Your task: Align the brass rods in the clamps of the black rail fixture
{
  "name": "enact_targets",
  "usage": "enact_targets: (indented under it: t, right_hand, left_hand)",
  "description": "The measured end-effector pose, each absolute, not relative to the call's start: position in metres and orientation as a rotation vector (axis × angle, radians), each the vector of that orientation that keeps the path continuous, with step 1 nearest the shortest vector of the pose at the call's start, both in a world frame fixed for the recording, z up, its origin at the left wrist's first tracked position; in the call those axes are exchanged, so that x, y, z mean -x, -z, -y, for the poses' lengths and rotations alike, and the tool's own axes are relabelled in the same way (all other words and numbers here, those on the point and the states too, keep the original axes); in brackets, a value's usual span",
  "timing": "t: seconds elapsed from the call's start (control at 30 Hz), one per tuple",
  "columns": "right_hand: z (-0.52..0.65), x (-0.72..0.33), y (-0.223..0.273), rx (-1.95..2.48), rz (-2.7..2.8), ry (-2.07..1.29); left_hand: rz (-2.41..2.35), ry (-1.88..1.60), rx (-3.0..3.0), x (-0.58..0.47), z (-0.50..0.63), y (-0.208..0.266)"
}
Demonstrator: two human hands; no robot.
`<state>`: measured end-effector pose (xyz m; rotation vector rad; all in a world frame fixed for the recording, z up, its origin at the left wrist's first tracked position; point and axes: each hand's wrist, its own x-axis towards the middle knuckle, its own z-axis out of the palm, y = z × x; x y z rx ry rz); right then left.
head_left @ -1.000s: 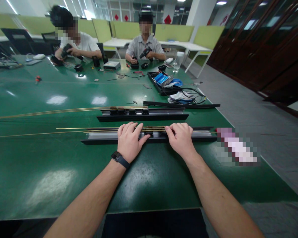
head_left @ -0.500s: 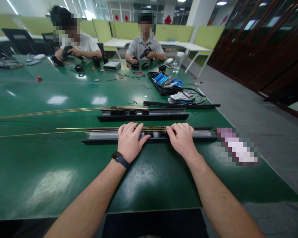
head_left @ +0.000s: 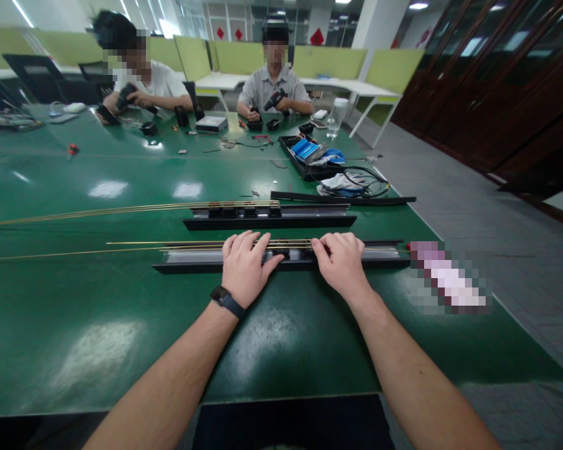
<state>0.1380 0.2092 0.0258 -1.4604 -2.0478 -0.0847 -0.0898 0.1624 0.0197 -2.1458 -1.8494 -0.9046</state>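
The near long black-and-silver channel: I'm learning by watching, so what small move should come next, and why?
Perhaps a light press with the right hand on the thin gold-coloured rods, while the left hand steadies the channel. Both hands are on this stretch, and rods run lengthwise there, extending past the channel's left end; how firmly they sit is too small to tell.

Your left hand (head_left: 246, 267) covers a stretch of the near channel (head_left: 197, 269) and its gold rods (head_left: 169, 242); what lies under your palm is hidden. Your right hand (head_left: 343, 262) screens another stretch, and its curled fingers conceal their own grip. Far rods (head_left: 122, 209) run out past the left edge. Your forearms (head_left: 169, 370) are cut off below. Pixelated patch (head_left: 450, 278) at right: unreadable. Small scraps (head_left: 254, 194) on the worktop (head_left: 136, 300): too tiny to identify.
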Motion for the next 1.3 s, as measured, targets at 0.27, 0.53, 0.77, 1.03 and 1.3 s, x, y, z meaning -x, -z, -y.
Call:
enact_targets:
  t: [0.27, 0.53, 0.77, 1.03, 1.3]
  right_hand:
    - [-0.2104, -0.1399, -0.0256, 1.462, 2.046, 0.087]
    - [-0.2115, -0.1413, -0.0253, 1.459, 2.037, 0.076]
    - [-0.2109, -0.1429, -0.026, 1.475, 2.04, 0.072]
    - [-0.2088, -0.1391, -0.0251, 1.453, 2.048, 0.118]
    - [-0.2077, -0.1386, -0.0256, 1.436, 2.061, 0.139]
  left_hand:
    - [1.843, 0.895, 2.152, 0.0905, -0.1625, -0.0203]
    - [1.831, 0.89, 2.136, 0.0908, -0.1635, -0.0176]
    - [1.82, 0.894, 2.131, 0.0912, -0.1639, -0.0164]
    - [1.829, 0.893, 2.128, 0.0899, -0.1632, -0.0178]
    - [1.84, 0.877, 2.139, 0.0898, -0.1623, -0.0195]
